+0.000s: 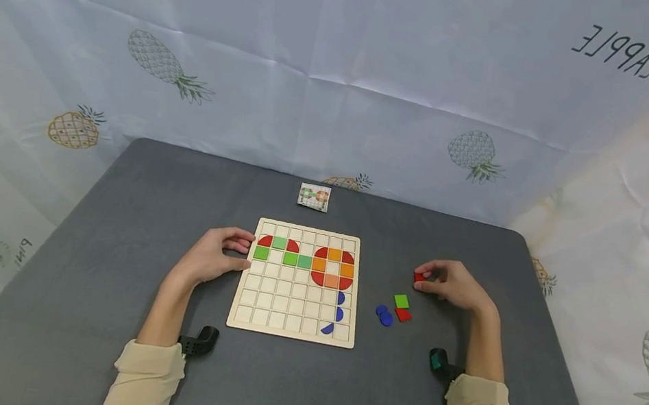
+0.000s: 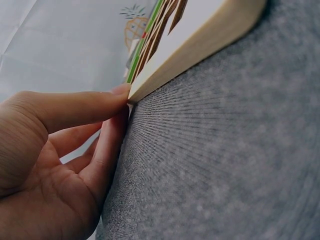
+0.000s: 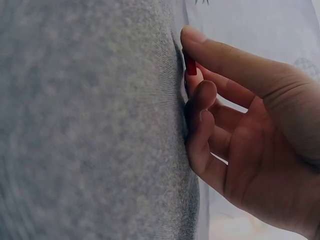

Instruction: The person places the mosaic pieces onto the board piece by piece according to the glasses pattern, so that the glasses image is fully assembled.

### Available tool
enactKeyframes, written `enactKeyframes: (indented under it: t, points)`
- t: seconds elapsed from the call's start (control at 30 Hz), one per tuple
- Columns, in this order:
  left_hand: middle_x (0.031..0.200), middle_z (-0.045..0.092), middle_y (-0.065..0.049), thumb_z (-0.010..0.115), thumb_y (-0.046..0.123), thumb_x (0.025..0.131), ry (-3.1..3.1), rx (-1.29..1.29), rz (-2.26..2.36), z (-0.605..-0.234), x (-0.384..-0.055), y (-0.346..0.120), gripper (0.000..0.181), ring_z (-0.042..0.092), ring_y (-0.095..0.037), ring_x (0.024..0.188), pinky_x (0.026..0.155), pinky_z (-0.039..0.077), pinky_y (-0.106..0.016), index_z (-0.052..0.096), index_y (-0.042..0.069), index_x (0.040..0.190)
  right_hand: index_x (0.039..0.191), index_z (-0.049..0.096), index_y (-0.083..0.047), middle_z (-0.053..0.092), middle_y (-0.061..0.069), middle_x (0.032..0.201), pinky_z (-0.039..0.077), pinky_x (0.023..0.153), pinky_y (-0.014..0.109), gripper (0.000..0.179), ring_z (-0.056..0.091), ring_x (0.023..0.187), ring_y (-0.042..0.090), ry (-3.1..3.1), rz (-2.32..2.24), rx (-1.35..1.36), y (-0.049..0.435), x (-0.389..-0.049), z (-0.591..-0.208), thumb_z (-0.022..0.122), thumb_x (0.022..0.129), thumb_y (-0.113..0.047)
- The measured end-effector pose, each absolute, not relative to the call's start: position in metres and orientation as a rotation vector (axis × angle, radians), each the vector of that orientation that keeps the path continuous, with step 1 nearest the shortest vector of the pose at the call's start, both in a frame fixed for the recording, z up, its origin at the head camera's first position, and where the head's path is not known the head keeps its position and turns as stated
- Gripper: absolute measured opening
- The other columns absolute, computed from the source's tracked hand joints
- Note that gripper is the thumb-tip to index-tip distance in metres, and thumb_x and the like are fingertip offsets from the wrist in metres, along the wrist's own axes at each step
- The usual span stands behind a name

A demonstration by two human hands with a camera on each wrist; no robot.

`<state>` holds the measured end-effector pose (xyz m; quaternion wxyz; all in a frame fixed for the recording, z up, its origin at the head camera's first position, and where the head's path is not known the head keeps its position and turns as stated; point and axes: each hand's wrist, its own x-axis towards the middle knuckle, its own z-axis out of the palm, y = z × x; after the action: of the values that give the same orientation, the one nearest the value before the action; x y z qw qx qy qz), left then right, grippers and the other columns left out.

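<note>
The wooden grid board (image 1: 282, 304) lies flat on the table. Red, green and orange pieces fill some of its upper cells. Blue half-round pieces (image 1: 339, 314) sit near its lower right. My left hand (image 1: 216, 254) rests at the board's left edge, its thumb and fingertips touching the rim well apart from each other. In the left wrist view the thumb (image 2: 85, 107) meets the edge of the wood. To the right of the board, my right hand (image 1: 455, 285) pinches a small red piece (image 3: 190, 65) between thumb and fingers, low over the table; its full shape is hidden.
Loose on the dark table (image 1: 285, 391) lie a green square (image 1: 401, 301), another red piece (image 1: 403, 315) and blue pieces (image 1: 385, 319), between the board and my right hand. A small printed card (image 1: 314, 197) with a coloured pattern lies behind the board. A pineapple-print cloth (image 1: 372, 126) hangs behind.
</note>
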<state>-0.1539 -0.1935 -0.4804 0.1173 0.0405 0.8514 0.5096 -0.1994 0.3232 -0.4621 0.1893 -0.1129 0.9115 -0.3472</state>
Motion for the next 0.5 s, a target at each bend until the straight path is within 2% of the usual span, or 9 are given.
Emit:
enactKeyframes:
  t: [0.23, 0.5]
  points:
    - [0.132, 0.070, -0.023, 0.081, 0.002, 0.094, 2.499, 0.119, 1.497, -0.4818, -0.1543, -0.1924, 0.052, 0.068, -0.034, 0.120, 0.088, 0.055, -0.025, 0.065, -0.001, 0.143, 0.127, 0.074, -0.001, 0.073, 0.017, 0.110, 0.055, 0.065, 0.031, 0.035, 0.060, 0.072, 0.013, 2.541, -1.032, -0.343, 0.3236, -0.1973, -0.4611, 0.079, 0.101, -0.023]
    - [0.132, 0.071, -0.025, 0.081, 0.003, 0.094, 2.514, 0.145, 1.508, -0.4834, -0.1535, -0.1924, 0.052, 0.069, -0.035, 0.120, 0.092, 0.055, -0.034, 0.065, -0.003, 0.143, 0.129, 0.071, -0.003, 0.076, 0.018, 0.112, 0.056, 0.065, 0.031, 0.034, 0.066, 0.076, 0.016, 2.518, -1.140, -0.365, 0.3206, -0.1997, -0.4616, 0.078, 0.102, -0.023]
